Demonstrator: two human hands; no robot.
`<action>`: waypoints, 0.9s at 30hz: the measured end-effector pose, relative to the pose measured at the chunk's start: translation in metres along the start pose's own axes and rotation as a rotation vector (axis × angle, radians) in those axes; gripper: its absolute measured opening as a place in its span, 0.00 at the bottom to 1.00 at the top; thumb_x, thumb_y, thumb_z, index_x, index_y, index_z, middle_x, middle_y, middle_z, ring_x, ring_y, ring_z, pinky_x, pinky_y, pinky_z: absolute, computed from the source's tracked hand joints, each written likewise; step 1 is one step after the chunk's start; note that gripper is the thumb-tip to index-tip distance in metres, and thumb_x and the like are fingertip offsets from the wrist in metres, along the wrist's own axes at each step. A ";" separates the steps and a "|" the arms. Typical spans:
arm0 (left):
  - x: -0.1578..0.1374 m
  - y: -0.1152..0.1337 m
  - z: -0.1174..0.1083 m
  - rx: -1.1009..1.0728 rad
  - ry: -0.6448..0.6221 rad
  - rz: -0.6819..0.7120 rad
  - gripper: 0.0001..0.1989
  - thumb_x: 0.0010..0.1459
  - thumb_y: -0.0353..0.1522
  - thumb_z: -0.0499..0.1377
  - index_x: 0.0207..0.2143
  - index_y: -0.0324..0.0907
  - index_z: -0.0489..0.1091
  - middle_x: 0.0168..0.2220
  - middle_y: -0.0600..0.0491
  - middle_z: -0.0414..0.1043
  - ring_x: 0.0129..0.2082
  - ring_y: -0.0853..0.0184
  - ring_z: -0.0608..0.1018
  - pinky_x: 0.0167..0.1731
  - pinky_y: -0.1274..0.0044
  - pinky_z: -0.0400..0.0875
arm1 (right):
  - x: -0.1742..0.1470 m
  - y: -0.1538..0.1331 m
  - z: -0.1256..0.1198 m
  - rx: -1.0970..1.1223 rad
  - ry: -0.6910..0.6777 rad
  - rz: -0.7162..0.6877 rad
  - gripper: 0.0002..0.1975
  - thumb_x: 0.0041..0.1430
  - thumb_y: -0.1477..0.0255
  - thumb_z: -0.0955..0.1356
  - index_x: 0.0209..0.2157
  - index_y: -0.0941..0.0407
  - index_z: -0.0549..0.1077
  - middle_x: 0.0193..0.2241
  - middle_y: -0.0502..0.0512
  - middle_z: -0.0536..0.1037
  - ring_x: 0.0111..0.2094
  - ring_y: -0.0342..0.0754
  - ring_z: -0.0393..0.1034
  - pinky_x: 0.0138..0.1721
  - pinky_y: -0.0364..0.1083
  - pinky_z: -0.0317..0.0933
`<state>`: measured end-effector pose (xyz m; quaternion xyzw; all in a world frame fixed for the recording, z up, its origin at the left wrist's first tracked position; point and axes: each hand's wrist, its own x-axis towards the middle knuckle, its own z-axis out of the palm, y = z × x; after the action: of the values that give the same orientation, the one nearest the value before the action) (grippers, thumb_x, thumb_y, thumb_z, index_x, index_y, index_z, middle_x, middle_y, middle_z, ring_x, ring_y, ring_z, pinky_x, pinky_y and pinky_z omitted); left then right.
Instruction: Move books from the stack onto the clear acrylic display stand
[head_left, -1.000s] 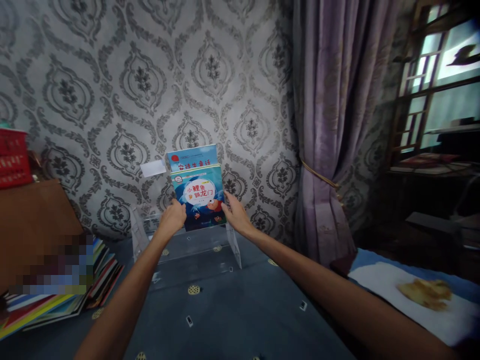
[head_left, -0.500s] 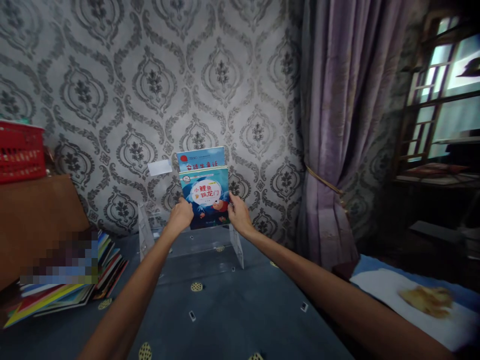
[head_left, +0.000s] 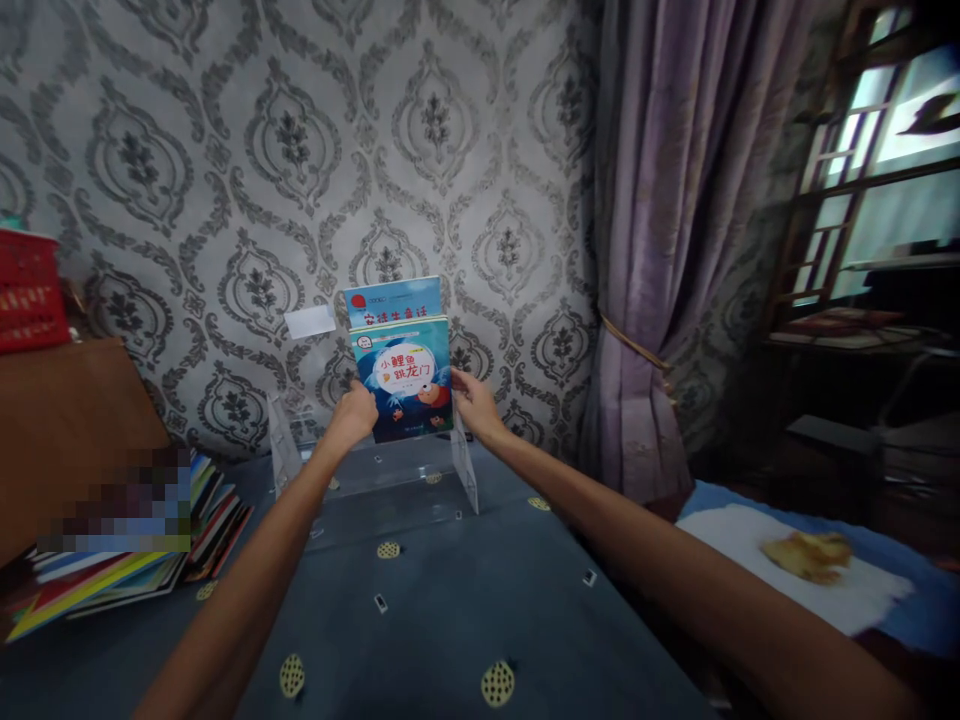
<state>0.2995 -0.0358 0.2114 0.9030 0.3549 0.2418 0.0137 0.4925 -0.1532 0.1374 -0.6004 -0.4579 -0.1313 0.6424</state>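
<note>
A blue picture book (head_left: 405, 400) with a white oval title and a red fish on its cover stands upright in front of me. My left hand (head_left: 354, 413) grips its left edge with closed fingers. On the opposite edge, my right hand (head_left: 477, 405) holds it, thumb near the front and the other fingers partly hidden. Behind it rises a taller light-blue book (head_left: 397, 297), of which only the upper part shows. Both books are at a clear plastic book rack (head_left: 465, 470) with upright side panels; where their lower edges rest is hard to make out.
A pile of books (head_left: 127, 585) lies at the left, beside a brown box (head_left: 71, 440) with a red basket (head_left: 30, 290) on it. The dark tablecloth (head_left: 435, 640) covers the table. A purple curtain (head_left: 645, 250) hangs at the right, near a white cloth (head_left: 727, 540).
The view has shifted slightly, so everything sits a little further left and up. Both hands keep their hold on the picture book; the right hand's fingers sit slightly further back on its edge.
</note>
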 end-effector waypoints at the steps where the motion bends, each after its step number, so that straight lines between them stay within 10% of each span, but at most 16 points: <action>1: 0.000 -0.002 -0.001 0.000 -0.010 0.006 0.17 0.67 0.30 0.47 0.52 0.28 0.64 0.45 0.28 0.77 0.48 0.48 0.81 0.46 0.67 0.71 | 0.002 0.001 -0.002 0.034 -0.010 0.016 0.28 0.48 0.81 0.62 0.52 0.57 0.75 0.48 0.58 0.81 0.50 0.53 0.75 0.58 0.57 0.65; 27: -0.013 -0.004 -0.003 -0.042 -0.077 0.026 0.16 0.63 0.24 0.48 0.53 0.31 0.61 0.47 0.32 0.77 0.50 0.51 0.80 0.48 0.68 0.71 | -0.023 -0.002 -0.004 0.225 -0.024 0.153 0.33 0.42 0.81 0.61 0.52 0.55 0.76 0.52 0.56 0.80 0.54 0.54 0.73 0.54 0.57 0.69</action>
<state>0.2877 -0.0412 0.2075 0.9157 0.3372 0.2145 0.0432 0.4806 -0.1660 0.1223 -0.5593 -0.4302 -0.0229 0.7082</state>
